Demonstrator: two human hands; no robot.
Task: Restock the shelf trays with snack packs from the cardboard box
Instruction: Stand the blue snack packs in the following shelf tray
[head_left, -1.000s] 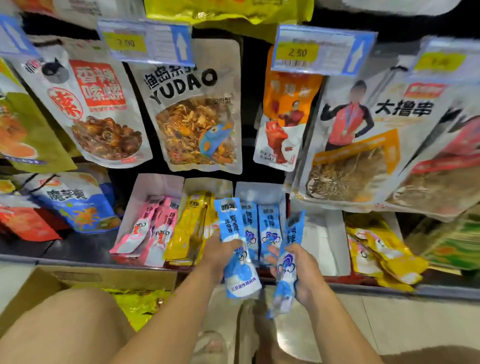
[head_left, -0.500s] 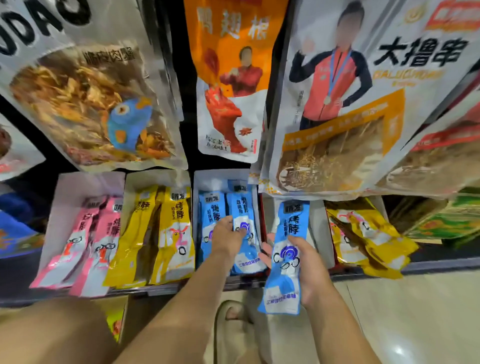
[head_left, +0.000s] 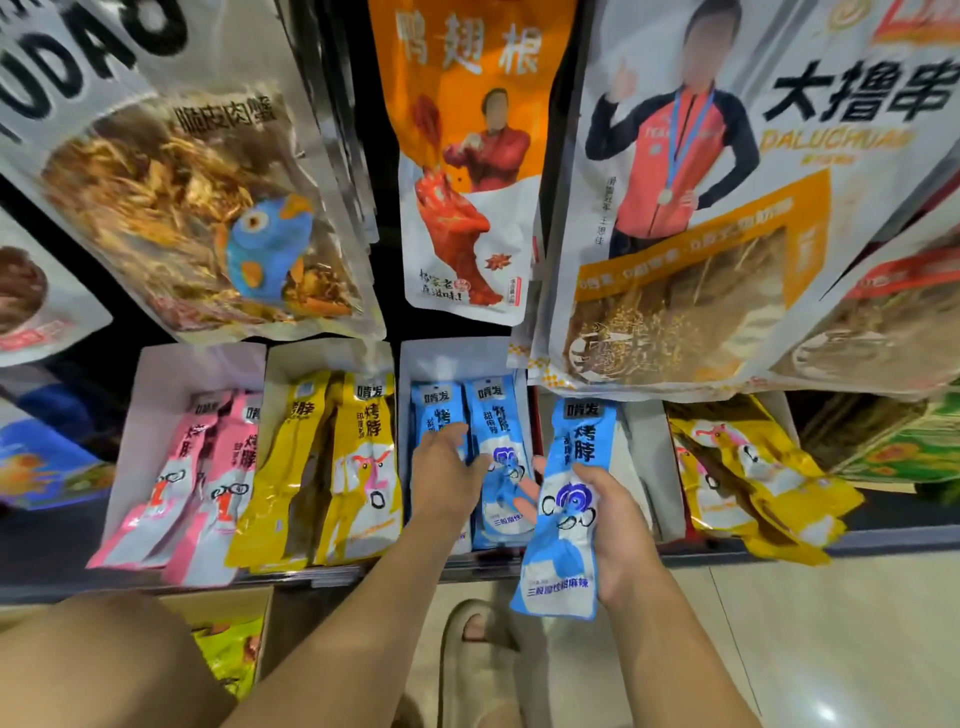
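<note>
**Left hand.** The left hand (head_left: 447, 480) rests on the blue packs (head_left: 498, 441) lying in the blue tray (head_left: 452, 358). Its fingers lie fairly straight over the left pack, with the thumb toward the neighbouring pack at 3 o'clock. It carries nothing. A second ago this hand held one such pack upright above the tray; that pack is now down among the others.

**Finding.** One unit has been placed, and the hand appears to be seating or squaring it.

**Right hand.** The right hand (head_left: 623, 525) grips a further blue pack (head_left: 566, 499), thumb across its face and fingers curled behind. The pack stands near upright, top edge toward 12 o'clock. It sits at 3 o'clock of the blue tray, in front of the grey tray (head_left: 644, 457) next door. It has turned face-on since a second ago but is not yet in any tray.

**Surroundings.** At 9 o'clock of the blue tray stand yellow packs (head_left: 358, 457), and beyond them pink packs (head_left: 208, 467). The cardboard box (head_left: 228, 600) shows at 7 o'clock of the view, with yellow packets inside, partly hidden by a knee.

**Judgement.**
- The blue tray shows bare space at its rear.
- The held pack likely belongs there once the left hand clears.
- The front packs overhang the shelf lip, so a careless push could slide them off.
</note>
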